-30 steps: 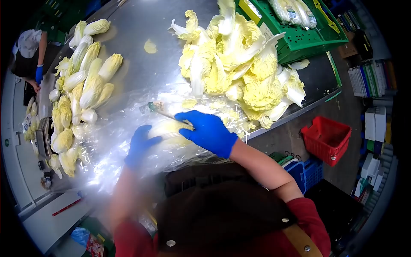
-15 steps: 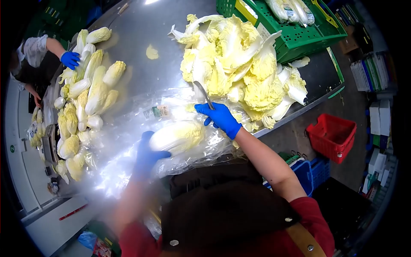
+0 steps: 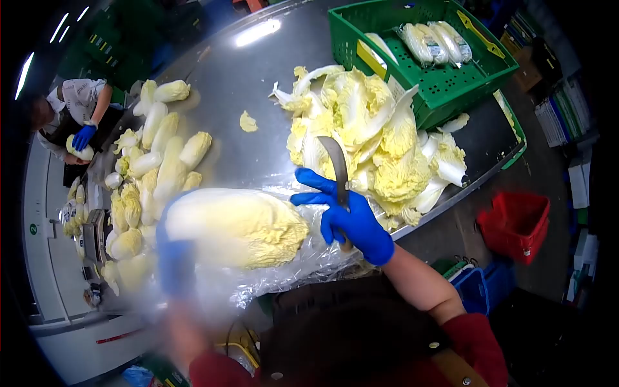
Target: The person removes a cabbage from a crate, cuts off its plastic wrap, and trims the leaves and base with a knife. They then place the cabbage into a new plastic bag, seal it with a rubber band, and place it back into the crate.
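Note:
A large cabbage head is raised toward the camera above the table. My left hand, in a blue glove and smeared, grips its left, stem end. To the right of the leafy end, my right hand, also gloved in blue, holds a curved knife, blade pointing up, with some fingers stretched out to the left. Clear plastic film lies on the table beneath. Behind the knife sits a heap of loose cabbage leaves.
Whole cabbages lie along the left of the metal table. A green crate at the back right holds wrapped cabbages. A red basket stands right of the table. At the far left, a person holds a cabbage.
The cabbage has risen from the film toward the camera in my left hand. My right hand has shifted slightly right with the knife. The view has tilted up; the co-worker's hand has drawn back.

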Motion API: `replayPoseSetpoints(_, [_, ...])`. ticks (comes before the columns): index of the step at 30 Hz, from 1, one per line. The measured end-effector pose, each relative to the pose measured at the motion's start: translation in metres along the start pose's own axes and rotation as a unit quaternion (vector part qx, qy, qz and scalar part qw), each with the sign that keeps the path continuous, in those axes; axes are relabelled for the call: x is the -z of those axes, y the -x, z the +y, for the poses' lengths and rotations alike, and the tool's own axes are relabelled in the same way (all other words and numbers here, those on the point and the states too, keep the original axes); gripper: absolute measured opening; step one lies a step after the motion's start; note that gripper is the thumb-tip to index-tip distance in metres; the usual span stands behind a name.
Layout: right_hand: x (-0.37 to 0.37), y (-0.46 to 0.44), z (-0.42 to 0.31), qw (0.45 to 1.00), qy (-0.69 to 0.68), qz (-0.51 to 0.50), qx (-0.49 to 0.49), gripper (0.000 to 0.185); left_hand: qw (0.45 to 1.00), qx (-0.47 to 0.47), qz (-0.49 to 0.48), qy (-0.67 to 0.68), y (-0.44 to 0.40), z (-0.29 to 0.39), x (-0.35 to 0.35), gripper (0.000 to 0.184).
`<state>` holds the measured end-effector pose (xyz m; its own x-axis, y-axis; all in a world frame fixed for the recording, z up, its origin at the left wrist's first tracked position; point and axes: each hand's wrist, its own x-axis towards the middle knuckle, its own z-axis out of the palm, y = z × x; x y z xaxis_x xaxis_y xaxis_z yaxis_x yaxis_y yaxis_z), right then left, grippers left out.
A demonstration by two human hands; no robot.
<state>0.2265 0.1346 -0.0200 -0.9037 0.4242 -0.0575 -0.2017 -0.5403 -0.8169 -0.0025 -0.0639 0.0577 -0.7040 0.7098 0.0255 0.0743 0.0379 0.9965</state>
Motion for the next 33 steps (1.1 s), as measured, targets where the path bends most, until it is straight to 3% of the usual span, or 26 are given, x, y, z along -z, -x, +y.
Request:
replayPoseSetpoints(1, [-0.005, 0.004, -0.016, 0.996, -0.061, -0.068, 0.019, 0.062, 1.000, -0.002, -0.023, -0.016, -0.010, 0.008, -0.007, 0.088])
replayPoseSetpoints(3, [-0.027, 0.002, -0.040, 0.996, 0.073, -0.037, 0.042, 0.070, 0.996, -0.009, -0.067, -0.049, -0.026, 0.018, -0.019, 0.088])
replayPoseSetpoints(5, [-0.027, -0.001, -0.044, 0.997, 0.073, 0.018, 0.014, 0.064, 0.998, -0.055, -0.032, -0.025, -0.034, 0.034, -0.049, 0.099])
replayPoseSetpoints(7, [-0.028, -0.002, -0.030, 0.992, 0.056, 0.092, 0.067, 0.060, 0.994, -0.086, 0.063, 0.036, -0.042, 0.024, -0.075, 0.098])
replayPoseSetpoints(8, [-0.030, 0.000, -0.025, 0.989, 0.072, 0.107, 0.076, 0.059, 0.963, -0.096, -0.005, 0.253, -0.048, -0.031, -0.055, 0.093])
replayPoseSetpoints(11, [-0.028, 0.002, -0.003, 0.975, 0.083, 0.175, 0.109, 0.043, 0.900, 0.048, 0.098, 0.422, -0.042, -0.095, -0.100, 0.061])
replayPoseSetpoints(12, [-0.022, 0.003, -0.002, 0.973, 0.083, 0.194, 0.091, 0.038, 0.886, 0.099, 0.077, 0.447, -0.049, -0.106, -0.103, 0.064])
replayPoseSetpoints(15, [0.000, 0.011, -0.017, 0.964, 0.126, 0.220, 0.077, 0.022, 0.890, 0.142, -0.002, 0.432, -0.041, -0.121, -0.102, 0.066])
replayPoseSetpoints(20, [0.005, 0.000, -0.041, 0.934, 0.306, 0.177, 0.060, 0.046, 0.958, 0.070, -0.025, 0.277, -0.041, -0.094, -0.125, 0.077])
replayPoseSetpoints(23, [0.016, -0.013, -0.033, 0.962, 0.233, 0.125, -0.062, 0.056, 0.961, 0.072, -0.038, 0.265, -0.041, -0.093, -0.132, 0.082])
replayPoseSetpoints(24, [0.020, -0.016, -0.041, 0.963, 0.194, 0.121, -0.146, 0.058, 0.959, 0.082, -0.048, 0.268, -0.040, -0.091, -0.132, 0.084])
replayPoseSetpoints(27, [0.028, -0.020, -0.037, 0.972, 0.161, 0.141, -0.094, 0.062, 0.978, 0.079, -0.065, 0.180, -0.037, -0.073, -0.134, 0.090])
replayPoseSetpoints(28, [0.027, -0.024, -0.026, 0.975, 0.180, 0.126, 0.032, 0.069, 0.986, 0.071, -0.072, 0.135, -0.037, -0.068, -0.137, 0.092])
replayPoseSetpoints(31, [0.013, -0.025, -0.045, 0.929, 0.352, 0.109, 0.016, 0.073, 0.997, 0.033, -0.073, 0.002, -0.033, -0.067, -0.144, 0.100])
replayPoseSetpoints(33, [0.020, -0.027, -0.037, 0.902, 0.419, 0.095, 0.050, 0.077, 0.996, 0.025, -0.080, 0.005, -0.030, -0.059, -0.146, 0.099])
